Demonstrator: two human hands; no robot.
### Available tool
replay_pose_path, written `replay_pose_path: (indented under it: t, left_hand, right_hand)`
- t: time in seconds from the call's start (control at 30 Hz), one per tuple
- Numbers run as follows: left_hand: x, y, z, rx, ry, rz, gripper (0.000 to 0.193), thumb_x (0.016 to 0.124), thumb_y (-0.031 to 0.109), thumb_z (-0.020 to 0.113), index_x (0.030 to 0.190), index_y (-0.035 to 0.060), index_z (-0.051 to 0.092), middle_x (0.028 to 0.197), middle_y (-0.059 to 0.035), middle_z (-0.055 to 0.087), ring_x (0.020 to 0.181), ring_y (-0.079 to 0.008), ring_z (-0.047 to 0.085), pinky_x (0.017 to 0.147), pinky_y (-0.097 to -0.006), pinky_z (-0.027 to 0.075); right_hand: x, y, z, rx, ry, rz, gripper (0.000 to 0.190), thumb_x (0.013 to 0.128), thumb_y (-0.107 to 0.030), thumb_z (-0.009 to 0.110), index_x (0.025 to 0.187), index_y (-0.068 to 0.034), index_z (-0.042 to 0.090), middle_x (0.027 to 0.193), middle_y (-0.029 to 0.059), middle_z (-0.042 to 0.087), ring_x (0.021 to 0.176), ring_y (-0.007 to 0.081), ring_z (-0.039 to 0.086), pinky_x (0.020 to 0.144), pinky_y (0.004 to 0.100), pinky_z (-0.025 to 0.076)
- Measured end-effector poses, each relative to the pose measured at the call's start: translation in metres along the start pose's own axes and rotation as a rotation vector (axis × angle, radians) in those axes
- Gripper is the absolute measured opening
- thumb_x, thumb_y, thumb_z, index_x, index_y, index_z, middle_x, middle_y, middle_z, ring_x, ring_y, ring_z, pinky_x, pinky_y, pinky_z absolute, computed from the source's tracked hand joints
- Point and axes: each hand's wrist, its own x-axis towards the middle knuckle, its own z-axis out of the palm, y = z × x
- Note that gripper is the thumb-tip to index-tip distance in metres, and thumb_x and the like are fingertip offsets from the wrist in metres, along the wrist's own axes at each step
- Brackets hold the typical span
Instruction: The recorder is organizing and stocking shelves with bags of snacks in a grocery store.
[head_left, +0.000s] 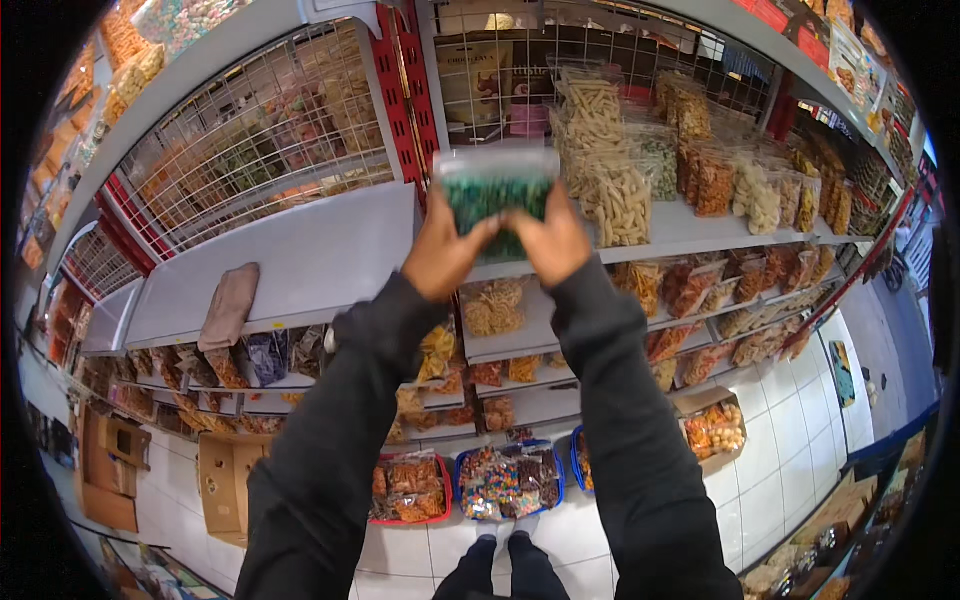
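Note:
A clear plastic bag of small green pieces (495, 196) is held up in front of the shelves, its pale top edge blurred. My left hand (444, 244) grips its left side and my right hand (553, 234) its right side, with both thumbs meeting over the front. Just right of the bag, on the grey shelf (675, 238), stand bags of pale stick snacks (616, 196) and bags of orange-brown snacks (712, 184). To the left, a folded brownish cloth (231, 304) hangs over the edge of another grey shelf (322, 251).
Lower shelves carry more bagged snacks (491, 309). On the tiled floor near my feet are a red basket (448, 491) and a blue basket (561, 480) of bagged goods. Cardboard boxes stand at left (225, 487) and right (739, 442). A red upright (405, 97) divides wire-mesh backs.

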Motion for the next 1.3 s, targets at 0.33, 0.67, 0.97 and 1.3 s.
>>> replay_pose_path:
  t: [0.33,0.67,0.97,1.3]
  left_hand:
    - [0.167,-0.227,-0.001,1.255,0.33,0.842,0.095,0.083,0.022,0.068,0.138,-0.0091,-0.003,0.138,-0.0288,0.028,0.128,-0.0308,0.03,0.105,-0.0333,0.023]
    - [0.172,-0.198,0.048,-0.041,0.166,0.035,0.088,0.082,0.011,0.066,0.137,-0.0049,-0.002,0.132,-0.025,0.036,0.121,-0.0286,0.038,0.101,-0.0316,0.03]
    - [0.187,-0.223,0.048,0.37,0.085,-0.031,0.066,0.081,0.017,0.066,0.128,-0.0037,0.024,0.124,-0.0242,0.041,0.116,-0.0319,0.043,0.096,-0.0345,0.034]
    - [0.18,-0.209,0.067,0.0,0.064,0.033,0.089,0.086,0.028,0.061,0.14,-0.0016,-0.002,0.135,-0.0299,0.029,0.126,-0.0389,0.032,0.105,-0.0366,0.026]
  right_hand:
    - [0.153,0.09,0.033,-0.249,0.23,0.348,0.08,0.076,-0.021,0.058,0.141,0.003,0.017,0.137,0.0278,0.034,0.122,0.0411,0.04,0.104,0.0431,0.035]
    - [0.172,0.152,0.028,-0.425,0.233,0.339,0.081,0.08,-0.028,0.061,0.143,-0.005,0.015,0.138,0.0245,0.035,0.122,0.0399,0.042,0.101,0.0448,0.039]
    - [0.173,0.172,0.03,-0.346,0.155,0.421,0.082,0.086,-0.034,0.054,0.145,-0.007,0.004,0.137,0.0255,0.036,0.122,0.0407,0.041,0.1,0.0482,0.037]
    - [0.171,0.183,0.026,-0.264,0.275,0.377,0.076,0.086,-0.034,0.054,0.144,-0.005,0.013,0.136,0.0252,0.038,0.122,0.0407,0.042,0.104,0.0456,0.033]
